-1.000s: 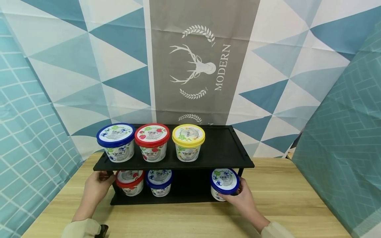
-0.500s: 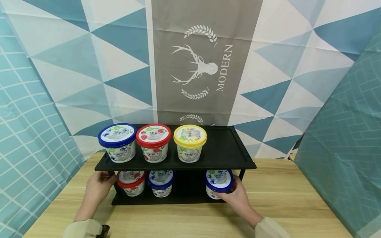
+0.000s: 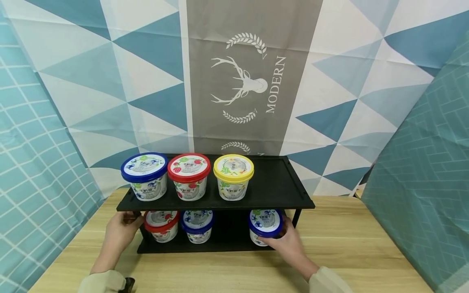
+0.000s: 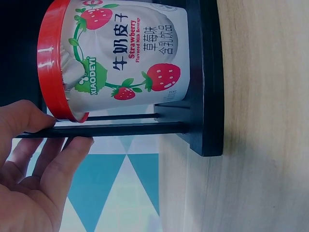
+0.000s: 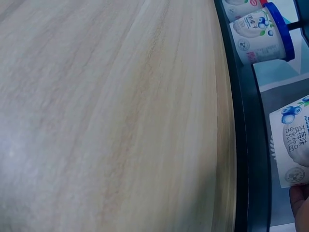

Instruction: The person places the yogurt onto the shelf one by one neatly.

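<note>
My right hand [image 3: 289, 246] grips a blue-lidded blueberry milk tub [image 3: 265, 223] at the right of the lower tier [image 3: 234, 244] of a black two-tier rack. In the right wrist view, a strip of backdrop shows between the tub's base and the tier's edge. At the rack's left end, my left hand [image 3: 122, 232] holds the thin black post [image 4: 120, 129] between thumb and fingers. Beside that post stands a red-lidded strawberry tub [image 4: 130, 53], upright. Another blue-lidded tub [image 3: 198, 226] is to its right on the same tier.
On the upper tier [image 3: 275, 183] stand a blue-lidded tub [image 3: 144, 175], a red-lidded tub [image 3: 189, 176] and a yellow-lidded tub [image 3: 233, 176]. The rack rests on a wooden table [image 3: 205, 272]. Patterned cloth [image 3: 253, 122] hangs behind, with teal sheets on both sides.
My right hand has moved left along the lower tier with the blue-lidded tub, away from the right post. The left hand stays at the left post.
</note>
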`<state>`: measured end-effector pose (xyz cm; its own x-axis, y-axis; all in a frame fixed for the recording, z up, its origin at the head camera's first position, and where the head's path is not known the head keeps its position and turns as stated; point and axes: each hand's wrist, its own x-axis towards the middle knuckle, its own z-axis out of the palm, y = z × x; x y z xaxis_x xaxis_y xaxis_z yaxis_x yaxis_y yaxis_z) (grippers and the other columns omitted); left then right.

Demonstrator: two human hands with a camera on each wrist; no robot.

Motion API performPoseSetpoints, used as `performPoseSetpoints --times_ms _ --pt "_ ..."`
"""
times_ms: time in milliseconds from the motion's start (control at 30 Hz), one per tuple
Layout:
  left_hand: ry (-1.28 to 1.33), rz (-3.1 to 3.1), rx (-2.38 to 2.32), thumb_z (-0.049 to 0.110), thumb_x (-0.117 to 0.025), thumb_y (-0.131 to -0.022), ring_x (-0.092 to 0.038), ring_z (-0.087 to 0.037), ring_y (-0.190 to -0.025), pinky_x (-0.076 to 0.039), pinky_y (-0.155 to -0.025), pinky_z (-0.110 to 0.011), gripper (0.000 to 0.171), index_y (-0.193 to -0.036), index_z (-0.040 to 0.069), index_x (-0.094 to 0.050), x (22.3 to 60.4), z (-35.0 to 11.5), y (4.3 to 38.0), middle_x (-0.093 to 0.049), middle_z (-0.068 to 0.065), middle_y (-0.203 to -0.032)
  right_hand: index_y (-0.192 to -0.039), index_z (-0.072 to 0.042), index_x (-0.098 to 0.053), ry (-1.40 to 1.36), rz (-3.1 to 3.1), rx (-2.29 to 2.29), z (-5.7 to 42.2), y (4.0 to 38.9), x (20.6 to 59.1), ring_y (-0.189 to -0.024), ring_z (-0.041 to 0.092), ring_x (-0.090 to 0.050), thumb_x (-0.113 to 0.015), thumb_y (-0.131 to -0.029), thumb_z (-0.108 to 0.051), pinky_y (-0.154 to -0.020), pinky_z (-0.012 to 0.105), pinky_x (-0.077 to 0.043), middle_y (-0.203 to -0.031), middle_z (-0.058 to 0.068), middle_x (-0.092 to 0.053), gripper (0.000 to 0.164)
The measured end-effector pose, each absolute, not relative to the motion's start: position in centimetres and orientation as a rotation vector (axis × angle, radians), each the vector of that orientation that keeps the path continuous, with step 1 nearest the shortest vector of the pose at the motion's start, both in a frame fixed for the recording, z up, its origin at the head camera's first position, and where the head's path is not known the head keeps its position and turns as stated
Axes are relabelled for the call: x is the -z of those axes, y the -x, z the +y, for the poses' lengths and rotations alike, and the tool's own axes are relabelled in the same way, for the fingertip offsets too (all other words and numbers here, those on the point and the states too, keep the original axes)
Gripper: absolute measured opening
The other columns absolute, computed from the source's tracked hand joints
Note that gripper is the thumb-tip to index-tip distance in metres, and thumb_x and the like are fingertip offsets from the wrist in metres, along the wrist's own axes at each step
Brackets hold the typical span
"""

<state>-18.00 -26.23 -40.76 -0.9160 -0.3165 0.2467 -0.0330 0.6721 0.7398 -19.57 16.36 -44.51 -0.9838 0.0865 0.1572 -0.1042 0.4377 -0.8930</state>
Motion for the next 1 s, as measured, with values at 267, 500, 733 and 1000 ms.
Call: performPoseSetpoints --times_ms 267,500,733,1000 --pt "-0.275 -2.522 1.098 0.018 -0.057 -0.082 -0.055 -0.034 -0.091 -0.046 -0.067 -0.032 0.028 -0.101 -0.001 -0.051 40.8 -26.3 18.1 -0.057 -0.023 -0.099 -0.126 -0.011 -0.035 -0.008 -2.525 -1.545 15.9 19.7 44.4 -0.107 0.022 -0.053 -0.082 -0.051 -0.041 -0.085 0.034 -0.047 -0.118 0.009 -0.052 0.093" --pt "-0.281 -2.532 1.121 0.02 -0.056 -0.083 -0.054 -0.035 -0.094 -0.047 -0.072 -0.04 0.029 -0.102 -0.002 -0.05 40.8 -26.3 18.0 -0.055 -0.024 -0.102 -0.125 -0.011 -0.034 -0.029 -2.512 -1.596 15.6 19.7 44.4 -0.107 0.021 -0.052 -0.082 -0.052 -0.038 -0.085 0.033 -0.046 -0.117 0.008 -0.051 0.091" --pt "-0.276 -2.533 1.111 0.02 -0.056 -0.083 -0.054 -0.035 -0.093 -0.046 -0.068 -0.034 0.028 -0.101 -0.001 -0.05 40.8 -26.4 18.0 -0.055 -0.024 -0.101 -0.126 -0.012 -0.034 -0.035 -2.487 -1.624 15.2 19.8 44.7 -0.109 0.021 -0.051 -0.083 -0.051 -0.037 -0.086 0.033 -0.045 -0.118 0.006 -0.049 0.093" --pt "-0.274 -2.522 1.129 0.02 -0.056 -0.083 -0.054 -0.035 -0.093 -0.047 -0.071 -0.039 0.028 -0.101 -0.001 -0.05 40.9 -26.3 18.1 -0.055 -0.023 -0.1 -0.125 -0.013 -0.034 -0.054 -2.474 -1.657 14.9 19.9 44.9 -0.107 0.02 -0.051 -0.083 -0.051 -0.035 -0.085 0.033 -0.045 -0.116 0.006 -0.049 0.091"
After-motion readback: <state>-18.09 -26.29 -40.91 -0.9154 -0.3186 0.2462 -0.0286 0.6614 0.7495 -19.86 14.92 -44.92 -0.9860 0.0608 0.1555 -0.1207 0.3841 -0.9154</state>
